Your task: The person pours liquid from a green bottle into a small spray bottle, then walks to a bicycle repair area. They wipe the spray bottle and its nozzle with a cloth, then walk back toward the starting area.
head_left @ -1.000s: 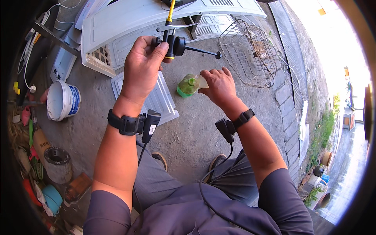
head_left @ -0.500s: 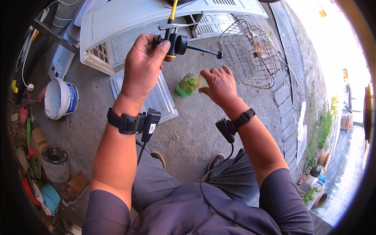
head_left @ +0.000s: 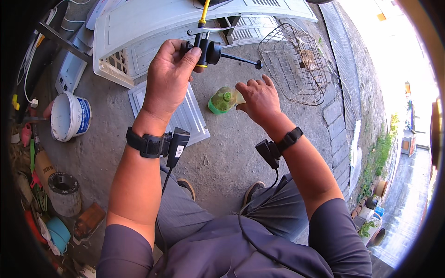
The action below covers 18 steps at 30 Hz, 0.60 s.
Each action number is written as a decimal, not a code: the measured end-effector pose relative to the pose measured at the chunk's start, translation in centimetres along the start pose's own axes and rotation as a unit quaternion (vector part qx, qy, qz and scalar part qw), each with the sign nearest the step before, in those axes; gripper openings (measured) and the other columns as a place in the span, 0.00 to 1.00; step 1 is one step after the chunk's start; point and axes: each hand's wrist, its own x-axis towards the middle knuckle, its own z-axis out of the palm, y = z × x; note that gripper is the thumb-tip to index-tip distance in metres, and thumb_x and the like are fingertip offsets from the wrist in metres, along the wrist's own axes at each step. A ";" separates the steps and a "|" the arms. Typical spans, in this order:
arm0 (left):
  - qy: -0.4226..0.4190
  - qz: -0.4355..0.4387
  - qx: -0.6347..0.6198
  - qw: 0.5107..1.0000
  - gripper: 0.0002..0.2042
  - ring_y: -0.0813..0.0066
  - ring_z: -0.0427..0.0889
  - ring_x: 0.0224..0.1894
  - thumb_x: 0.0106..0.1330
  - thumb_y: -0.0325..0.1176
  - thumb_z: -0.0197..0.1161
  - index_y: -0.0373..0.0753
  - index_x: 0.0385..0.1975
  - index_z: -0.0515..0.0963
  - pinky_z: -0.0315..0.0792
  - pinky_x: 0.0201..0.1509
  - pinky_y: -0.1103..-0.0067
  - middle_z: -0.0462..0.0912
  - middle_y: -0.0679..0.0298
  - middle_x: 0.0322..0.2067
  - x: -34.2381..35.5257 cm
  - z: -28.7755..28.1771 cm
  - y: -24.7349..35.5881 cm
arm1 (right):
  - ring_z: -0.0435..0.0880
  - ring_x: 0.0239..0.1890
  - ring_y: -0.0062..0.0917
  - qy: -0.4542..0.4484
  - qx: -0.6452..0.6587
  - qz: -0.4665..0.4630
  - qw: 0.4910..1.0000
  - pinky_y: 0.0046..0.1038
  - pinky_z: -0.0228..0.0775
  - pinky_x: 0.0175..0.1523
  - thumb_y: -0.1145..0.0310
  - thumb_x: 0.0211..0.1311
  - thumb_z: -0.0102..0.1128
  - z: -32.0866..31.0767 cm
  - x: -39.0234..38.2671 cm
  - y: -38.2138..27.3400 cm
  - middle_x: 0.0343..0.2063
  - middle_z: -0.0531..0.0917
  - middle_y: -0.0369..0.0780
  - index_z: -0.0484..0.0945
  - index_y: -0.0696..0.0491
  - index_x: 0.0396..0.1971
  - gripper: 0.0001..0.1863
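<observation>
Hardly anything has moved over the last second: the hands keep nearly the same pose, while the bucket and grey panel have slid slightly left in view.

From here I see the left hand (head_left: 169,67) raised, its thumb and fingers pinching a black fitting (head_left: 213,52) above the concrete ground (head_left: 215,169). A yellow rod (head_left: 204,11) rises from the fitting, a silver lever (head_left: 218,30) crosses it near the top, and a thin black arm points rightward.

The right hand (head_left: 260,98) is lower, thumb and index finger curved around a pale translucent piece just beside a green-capped bottle (head_left: 221,103); whether they press on it, I can't tell. The bottle is translucent with brighter green toward its base; I can't make out whether that is liquid or coloured plastic. It shows between the two hands, below the fitting.

Over to the left, a white bucket (head_left: 76,109) with a blue label leans its mouth outward, streaky and whitish inside. A teal tub (head_left: 59,233) lies lower among clutter. Farther right, a wire basket (head_left: 292,65) has a brownish lump (head_left: 307,58) at it.
</observation>
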 end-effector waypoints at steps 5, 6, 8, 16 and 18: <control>-0.001 0.000 0.000 1.000 0.10 0.85 0.86 0.36 0.76 0.39 0.63 0.40 0.46 0.76 0.74 0.34 0.88 0.87 0.66 0.36 0.0 0.0 0.0 | 0.83 0.53 0.32 -0.006 -0.008 -0.004 1.000 0.47 0.56 0.76 0.52 0.51 0.78 -0.2 0.0 0.1 0.40 0.83 0.36 0.76 0.40 0.48 0.26; 0.000 -0.001 0.002 1.000 0.10 0.85 0.86 0.36 0.76 0.39 0.63 0.40 0.46 0.76 0.74 0.34 0.88 0.87 0.66 0.36 0.0 0.0 0.0 | 0.83 0.53 0.32 -0.009 -0.009 -0.005 1.000 0.47 0.56 0.76 0.52 0.51 0.78 -0.3 0.0 0.1 0.41 0.83 0.36 0.76 0.41 0.48 0.26; 0.001 0.000 0.000 1.000 0.10 0.85 0.86 0.36 0.76 0.39 0.63 0.40 0.46 0.76 0.74 0.34 0.88 0.87 0.66 0.36 0.0 0.1 0.0 | 0.83 0.53 0.32 -0.015 -0.012 -0.006 1.000 0.47 0.56 0.76 0.52 0.52 0.78 -0.4 0.0 0.0 0.41 0.83 0.37 0.76 0.41 0.49 0.26; -0.001 0.001 -0.018 1.000 0.10 0.86 0.85 0.35 0.76 0.38 0.64 0.39 0.44 0.76 0.72 0.33 0.87 0.87 0.67 0.34 0.0 0.2 -0.1 | 0.83 0.54 0.33 -0.037 -0.028 -0.015 0.999 0.47 0.55 0.77 0.54 0.54 0.77 -1.3 0.2 -0.4 0.43 0.83 0.37 0.76 0.42 0.50 0.26; -0.008 -0.005 -0.008 1.000 0.08 0.86 0.84 0.35 0.77 0.36 0.62 0.40 0.46 0.76 0.72 0.35 0.87 0.85 0.69 0.35 -0.1 0.3 0.3 | 0.83 0.54 0.33 -0.040 -0.031 -0.015 0.999 0.47 0.55 0.77 0.54 0.54 0.77 -1.3 0.2 -0.4 0.43 0.83 0.37 0.76 0.42 0.50 0.26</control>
